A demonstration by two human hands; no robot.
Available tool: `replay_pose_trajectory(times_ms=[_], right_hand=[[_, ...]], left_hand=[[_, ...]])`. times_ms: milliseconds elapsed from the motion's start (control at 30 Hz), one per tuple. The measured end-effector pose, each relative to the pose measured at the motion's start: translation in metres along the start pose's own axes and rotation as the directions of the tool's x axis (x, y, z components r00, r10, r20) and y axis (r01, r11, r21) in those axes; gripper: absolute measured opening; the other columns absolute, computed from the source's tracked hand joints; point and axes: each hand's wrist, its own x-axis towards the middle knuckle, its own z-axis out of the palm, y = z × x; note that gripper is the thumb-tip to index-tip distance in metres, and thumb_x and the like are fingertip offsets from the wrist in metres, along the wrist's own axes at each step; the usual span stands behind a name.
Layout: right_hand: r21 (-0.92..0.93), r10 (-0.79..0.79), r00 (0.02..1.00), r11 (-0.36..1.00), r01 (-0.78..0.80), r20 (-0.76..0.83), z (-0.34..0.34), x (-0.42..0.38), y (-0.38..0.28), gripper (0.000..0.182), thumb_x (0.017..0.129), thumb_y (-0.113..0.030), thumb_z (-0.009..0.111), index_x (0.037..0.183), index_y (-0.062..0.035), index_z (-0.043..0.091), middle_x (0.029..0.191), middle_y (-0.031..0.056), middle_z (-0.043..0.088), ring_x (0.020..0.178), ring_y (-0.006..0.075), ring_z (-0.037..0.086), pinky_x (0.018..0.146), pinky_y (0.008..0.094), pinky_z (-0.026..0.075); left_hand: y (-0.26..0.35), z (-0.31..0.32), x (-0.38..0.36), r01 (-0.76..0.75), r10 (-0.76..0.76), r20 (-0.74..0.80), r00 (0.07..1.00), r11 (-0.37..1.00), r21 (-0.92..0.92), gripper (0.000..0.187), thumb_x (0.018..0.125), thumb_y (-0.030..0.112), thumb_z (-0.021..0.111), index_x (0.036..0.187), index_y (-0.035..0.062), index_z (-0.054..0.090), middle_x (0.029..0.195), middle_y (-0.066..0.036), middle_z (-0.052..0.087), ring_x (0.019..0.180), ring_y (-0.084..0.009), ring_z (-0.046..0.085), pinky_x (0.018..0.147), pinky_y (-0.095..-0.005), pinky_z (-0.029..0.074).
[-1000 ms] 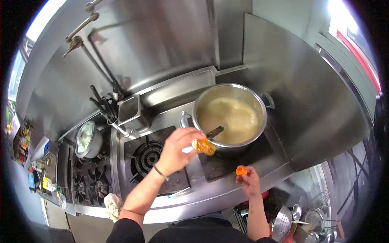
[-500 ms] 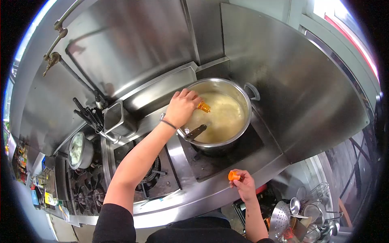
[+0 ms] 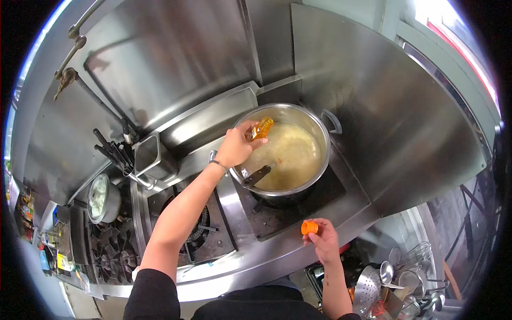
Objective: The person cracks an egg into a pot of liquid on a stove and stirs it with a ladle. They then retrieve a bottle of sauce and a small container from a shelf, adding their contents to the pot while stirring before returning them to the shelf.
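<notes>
My left hand [image 3: 239,145] is closed around a small amber bottle [image 3: 262,128] above the left side of a large steel pot [image 3: 323,176]. The bottle's open neck tilts up toward the far right. Pale, cloudy liquid [image 3: 298,149] fills much of the pot, and a small reddish-brown spot shows on its surface. A dark-handled utensil [image 3: 257,176] leans at the pot's near left rim, its lower end hidden in the liquid. Below and right of the pot, my right hand [image 3: 323,240] pinches an orange bottle cap [image 3: 309,228], its hollow side facing left.
Left of the pot is a gas burner [image 3: 198,224]. Behind it stand a steel container [image 3: 149,156] and a rack of knives [image 3: 114,152]. A pot with white contents [image 3: 101,198] sits farther left. Strainers and ladles [image 3: 368,288] crowd the lower right. A steel panel [image 3: 384,117] borders the right.
My left hand has turned the amber bottle from neck-down to neck-up, and a reddish-brown spot now shows in the liquid. My right hand has tilted the cap, showing more of its inside.
</notes>
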Motion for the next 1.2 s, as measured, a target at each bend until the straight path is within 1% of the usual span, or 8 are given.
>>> replay_pose_trajectory(times_ms=[67,300,400,633,900,1033,1100,1200], right_hand=[[-0.091,-0.036,0.999,0.995,0.038,0.027,0.015,0.013,-0.019,0.034,0.082,-0.001,0.064,0.113,-0.0021,0.051,0.115,0.0113,0.058,0.087,0.0180,0.060,0.068,0.0308,0.052],[-0.556,-0.364,0.924,0.748,0.363,0.113,0.091,0.082,-0.109,0.031,0.083,0.001,0.063,0.113,-0.0014,0.057,0.107,0.0095,0.062,0.092,0.0133,0.060,0.074,0.0241,0.048],[-0.712,-0.536,0.808,0.465,0.526,0.246,0.107,0.091,-0.125,0.028,0.082,0.001,0.063,0.109,-0.0026,0.059,0.107,0.0092,0.063,0.090,0.0134,0.060,0.071,0.0239,0.048],[-0.741,-0.545,0.826,0.495,0.453,0.141,0.081,0.077,-0.097,0.029,0.080,0.003,0.063,0.108,-0.0032,0.060,0.112,0.0096,0.061,0.091,0.0156,0.061,0.070,0.0239,0.049],[-0.787,-0.538,0.835,0.465,0.405,0.111,0.067,0.073,-0.097,0.029,0.080,0.003,0.063,0.108,-0.0021,0.059,0.112,0.0100,0.060,0.094,0.0157,0.060,0.072,0.0246,0.049],[-0.752,-0.530,0.843,0.515,0.411,0.097,0.068,0.081,-0.101,0.029,0.080,0.003,0.062,0.108,-0.0023,0.060,0.111,0.0100,0.060,0.094,0.0168,0.061,0.072,0.0258,0.050],[-0.741,-0.543,0.827,0.494,0.455,0.146,0.073,0.091,-0.107,0.031,0.080,0.003,0.062,0.110,-0.0030,0.060,0.110,0.0096,0.061,0.095,0.0164,0.061,0.073,0.0254,0.050],[-0.772,-0.481,0.847,0.443,0.455,0.224,0.088,0.113,-0.121,0.035,0.079,0.002,0.064,0.113,-0.0032,0.059,0.111,0.0114,0.061,0.095,0.0199,0.062,0.074,0.0264,0.051]], left_hand=[[-0.007,0.000,-0.005,0.004,0.004,0.020,1.000,0.919,-0.393,0.043,0.079,0.019,0.074,0.114,0.0009,0.058,0.090,-0.008,0.067,0.073,-0.0146,0.062,0.070,-0.0281,0.049],[-0.004,-0.017,-0.031,-0.004,0.025,0.037,0.999,0.871,-0.492,0.040,0.077,0.016,0.075,0.112,0.0037,0.060,0.093,-0.007,0.067,0.076,-0.0158,0.063,0.071,-0.0292,0.050],[0.005,-0.029,-0.037,-0.275,0.363,-0.160,0.918,0.873,0.402,0.035,0.070,0.014,0.069,0.104,0.0115,0.064,0.094,-0.004,0.061,0.089,-0.0257,0.058,0.078,-0.0385,0.048],[0.007,-0.031,-0.015,-0.415,0.657,0.109,0.746,0.330,0.848,0.024,0.077,0.019,0.053,0.098,0.0181,0.065,0.102,-0.001,0.056,0.100,-0.0181,0.052,0.085,-0.0339,0.042],[-0.009,-0.018,0.000,-0.414,0.665,0.026,0.746,0.433,0.801,0.024,0.076,0.019,0.056,0.098,0.0175,0.066,0.096,-0.001,0.057,0.096,-0.0189,0.052,0.084,-0.0346,0.042],[-0.004,-0.020,-0.005,-0.281,0.411,-0.057,0.910,0.712,0.644,0.033,0.073,0.022,0.069,0.106,0.0182,0.065,0.096,-0.004,0.064,0.092,-0.0242,0.060,0.080,-0.0379,0.047],[0.008,-0.026,-0.009,0.021,-0.019,-0.009,1.000,0.938,0.345,0.040,0.077,0.027,0.071,0.113,0.0136,0.063,0.102,-0.010,0.066,0.086,-0.0263,0.064,0.076,-0.0383,0.050],[-0.002,-0.026,-0.014,0.034,-0.034,0.000,0.999,0.999,-0.023,0.044,0.078,0.026,0.073,0.114,0.0043,0.061,0.085,-0.012,0.069,0.079,-0.0246,0.067,0.074,-0.0336,0.051]])
